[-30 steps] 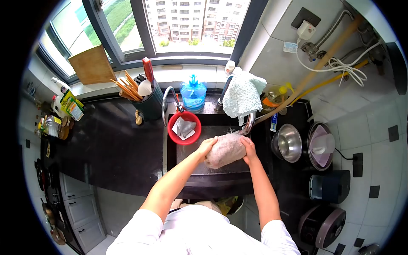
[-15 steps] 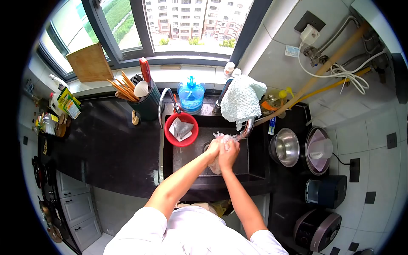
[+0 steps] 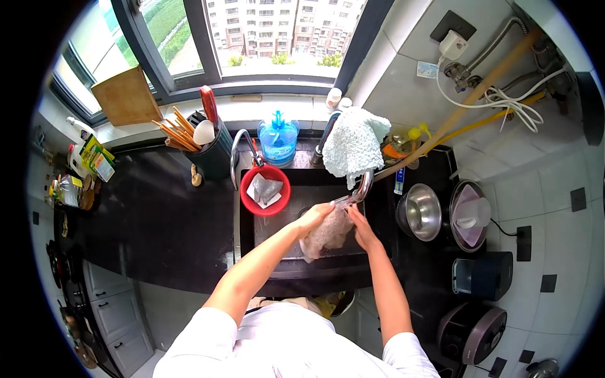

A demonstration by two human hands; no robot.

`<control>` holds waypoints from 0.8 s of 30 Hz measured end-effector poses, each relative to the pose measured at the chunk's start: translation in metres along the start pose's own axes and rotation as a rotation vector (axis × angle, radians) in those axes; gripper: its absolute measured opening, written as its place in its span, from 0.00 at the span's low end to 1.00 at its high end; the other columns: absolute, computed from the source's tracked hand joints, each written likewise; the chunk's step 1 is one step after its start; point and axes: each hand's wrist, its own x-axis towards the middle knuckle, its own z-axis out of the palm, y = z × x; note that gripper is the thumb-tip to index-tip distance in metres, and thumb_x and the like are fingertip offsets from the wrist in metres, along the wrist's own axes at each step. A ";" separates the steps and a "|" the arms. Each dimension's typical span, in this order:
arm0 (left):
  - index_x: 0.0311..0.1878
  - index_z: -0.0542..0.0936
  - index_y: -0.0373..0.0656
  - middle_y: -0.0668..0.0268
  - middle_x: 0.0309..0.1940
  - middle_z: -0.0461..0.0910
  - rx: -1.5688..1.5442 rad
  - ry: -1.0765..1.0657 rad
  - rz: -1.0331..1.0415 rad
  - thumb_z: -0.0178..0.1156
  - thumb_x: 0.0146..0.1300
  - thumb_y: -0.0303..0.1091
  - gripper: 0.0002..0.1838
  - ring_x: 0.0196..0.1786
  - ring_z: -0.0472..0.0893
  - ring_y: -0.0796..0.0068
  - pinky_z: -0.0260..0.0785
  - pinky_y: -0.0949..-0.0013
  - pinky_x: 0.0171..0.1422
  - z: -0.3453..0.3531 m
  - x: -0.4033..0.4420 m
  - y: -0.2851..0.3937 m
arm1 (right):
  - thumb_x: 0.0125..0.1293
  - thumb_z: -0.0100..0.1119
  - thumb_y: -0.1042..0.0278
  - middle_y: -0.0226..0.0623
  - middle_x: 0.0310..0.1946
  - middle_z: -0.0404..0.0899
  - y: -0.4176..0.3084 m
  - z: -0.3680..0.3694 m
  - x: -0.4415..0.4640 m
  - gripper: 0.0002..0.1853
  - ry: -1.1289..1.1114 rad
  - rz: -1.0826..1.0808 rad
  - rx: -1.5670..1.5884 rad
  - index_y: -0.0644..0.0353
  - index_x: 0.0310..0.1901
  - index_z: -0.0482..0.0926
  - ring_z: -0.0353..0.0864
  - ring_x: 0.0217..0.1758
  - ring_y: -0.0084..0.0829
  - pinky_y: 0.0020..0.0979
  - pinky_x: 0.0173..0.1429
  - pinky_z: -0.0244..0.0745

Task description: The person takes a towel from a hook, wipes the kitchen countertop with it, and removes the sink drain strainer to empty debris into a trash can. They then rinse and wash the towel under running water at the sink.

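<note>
A wet, pale pinkish cloth (image 3: 328,234) hangs spread out inside the black sink (image 3: 293,253), just below the curved tap (image 3: 365,186). My left hand (image 3: 314,217) is closed on its upper left edge. At the upper right edge, the fingertips of my right hand (image 3: 362,228) pinch the same cloth. Water seems to run from the spout onto the cloth's top. Over the tap's neck is draped a light textured towel (image 3: 356,142). To the left of my hands, a red basin (image 3: 283,200) with grey and white pieces in it sits at the sink's corner.
A blue bottle (image 3: 278,140) stands behind the sink, beside a second, slim faucet (image 3: 234,157). Left of it is a dark utensil holder (image 3: 217,157) with chopsticks and a red-handled tool. Metal bowls (image 3: 423,213), a dark appliance (image 3: 495,276) and a rice cooker (image 3: 472,332) line the right counter.
My hands, which were bunched together squeezing the cloth under the tap, have moved apart. The cloth has opened out between them. The view has shifted slightly.
</note>
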 end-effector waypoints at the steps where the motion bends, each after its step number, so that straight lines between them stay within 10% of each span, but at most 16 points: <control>1: 0.54 0.76 0.40 0.63 0.48 0.79 0.010 -0.017 -0.014 0.45 0.71 0.54 0.26 0.48 0.77 0.73 0.69 0.67 0.54 0.000 0.004 -0.002 | 0.70 0.49 0.48 0.41 0.76 0.35 0.016 -0.003 0.009 0.34 -0.156 0.041 0.177 0.65 0.68 0.60 0.30 0.79 0.29 0.32 0.76 0.33; 4: 0.53 0.76 0.41 0.64 0.45 0.79 -0.020 0.022 -0.097 0.47 0.70 0.54 0.25 0.46 0.77 0.74 0.69 0.67 0.51 0.003 0.002 0.005 | 0.70 0.46 0.43 0.30 0.63 0.66 0.004 0.027 -0.002 0.31 -0.096 0.174 0.103 0.59 0.65 0.63 0.61 0.68 0.31 0.38 0.68 0.59; 9: 0.50 0.78 0.43 0.68 0.41 0.80 -0.139 0.204 -0.067 0.50 0.70 0.50 0.21 0.47 0.77 0.74 0.69 0.66 0.52 -0.010 0.000 0.003 | 0.69 0.54 0.52 0.29 0.44 0.75 0.002 0.033 0.004 0.17 -0.019 0.013 0.284 0.57 0.47 0.70 0.74 0.48 0.24 0.31 0.50 0.72; 13: 0.61 0.74 0.51 0.62 0.47 0.80 0.564 0.433 0.347 0.49 0.70 0.50 0.22 0.47 0.80 0.66 0.69 0.64 0.57 -0.048 0.018 -0.044 | 0.68 0.58 0.64 0.27 0.36 0.77 -0.010 0.033 0.011 0.07 0.091 -0.241 0.381 0.55 0.39 0.71 0.76 0.39 0.19 0.26 0.44 0.73; 17: 0.74 0.42 0.71 0.64 0.77 0.35 -0.283 0.256 -0.155 0.51 0.60 0.68 0.45 0.76 0.40 0.51 0.36 0.26 0.67 -0.018 -0.009 -0.040 | 0.67 0.57 0.65 0.31 0.41 0.78 -0.029 0.038 0.009 0.09 0.119 -0.147 0.376 0.57 0.45 0.71 0.78 0.45 0.24 0.30 0.49 0.75; 24: 0.68 0.63 0.57 0.66 0.66 0.65 -0.674 -0.037 -0.134 0.49 0.58 0.72 0.41 0.70 0.63 0.64 0.53 0.46 0.70 0.000 -0.018 -0.025 | 0.65 0.59 0.64 0.36 0.48 0.75 -0.023 0.047 0.001 0.18 0.109 -0.138 0.298 0.59 0.53 0.68 0.76 0.53 0.30 0.34 0.56 0.73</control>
